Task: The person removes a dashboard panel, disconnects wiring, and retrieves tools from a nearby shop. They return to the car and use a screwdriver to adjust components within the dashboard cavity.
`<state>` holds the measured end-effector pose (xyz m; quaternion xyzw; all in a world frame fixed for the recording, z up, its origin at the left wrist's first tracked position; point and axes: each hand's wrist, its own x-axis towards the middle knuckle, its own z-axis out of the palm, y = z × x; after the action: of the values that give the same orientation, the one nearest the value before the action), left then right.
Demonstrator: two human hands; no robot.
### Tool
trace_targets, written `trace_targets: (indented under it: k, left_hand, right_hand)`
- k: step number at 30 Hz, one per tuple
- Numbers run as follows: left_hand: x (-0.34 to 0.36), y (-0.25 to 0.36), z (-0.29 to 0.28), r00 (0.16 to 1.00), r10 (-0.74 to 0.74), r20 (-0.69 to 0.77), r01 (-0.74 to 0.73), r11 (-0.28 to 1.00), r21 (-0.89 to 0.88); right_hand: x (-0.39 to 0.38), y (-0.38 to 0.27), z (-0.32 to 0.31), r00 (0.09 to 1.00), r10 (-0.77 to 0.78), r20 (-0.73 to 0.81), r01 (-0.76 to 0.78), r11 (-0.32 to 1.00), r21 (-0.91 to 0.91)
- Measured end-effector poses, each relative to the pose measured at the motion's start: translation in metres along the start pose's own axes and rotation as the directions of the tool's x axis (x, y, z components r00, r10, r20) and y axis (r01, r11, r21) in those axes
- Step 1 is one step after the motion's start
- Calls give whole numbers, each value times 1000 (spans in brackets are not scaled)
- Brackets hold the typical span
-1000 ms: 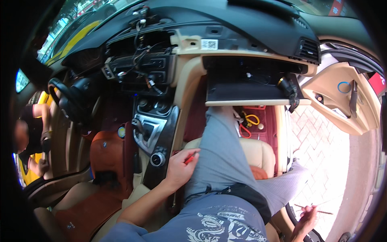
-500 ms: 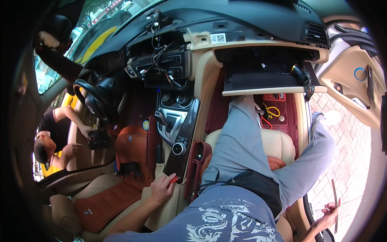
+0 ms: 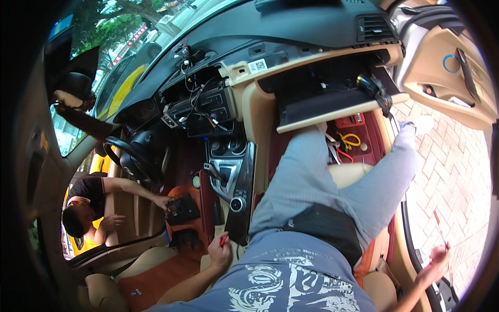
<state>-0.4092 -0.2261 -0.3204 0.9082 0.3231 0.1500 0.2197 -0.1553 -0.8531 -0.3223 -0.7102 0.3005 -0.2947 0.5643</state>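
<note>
My left hand [image 3: 220, 252], beside the centre console, is closed round a small red object [image 3: 223, 240]; only its end shows above the fingers, so its kind is unclear. Out past the right door sill, my right hand [image 3: 440, 258] pinches a long, thin, dark strip [image 3: 442, 227]. On the far left, a person leaning in through the driver's door has a hand on a black box-like unit [image 3: 184, 209] above the orange driver's seat. The gear console [image 3: 224, 174] lies ahead of my left hand.
The dashboard's centre opening holds a radio-type unit [image 3: 208, 106] with loose wires [image 3: 193, 93]. The glove box [image 3: 332, 110] hangs down, a black strapped lamp-like item [image 3: 370, 86] on it. A red case [image 3: 349, 120] and yellow cable [image 3: 351, 140] lie in the footwell. The passenger door [image 3: 442, 78] stands wide.
The person at the driver's door has brought the black unit farther in over the seat. My right hand has swung the strip to a different tilt. The whole view has shifted and turned.
</note>
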Motion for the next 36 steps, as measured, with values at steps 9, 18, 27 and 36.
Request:
trace_targets:
  k: [9, 18, 27, 36]
  left_hand:
    - [106, 37, 16, 977, -211, 33, 213, 966, -143]
    - [225, 34, 68, 993, 9, 115, 3, 995, -101]
    - [216, 44, 65, 984, 143, 109, -152, 986, 72]
    - [266, 97, -8, 834, 547, -75, -537, 835, 121]
  right_hand:
    - [4, -1, 3, 979, 119, 167, -128, 991, 43]
    - [17, -82, 127, 760, -221, 611, -211, 806, 553]
    - [-115, -245, 396, 91, -513, 854, -608, 650, 455]
    - [-188, -295, 474, -210, -645, 735, -501, 717, 485]
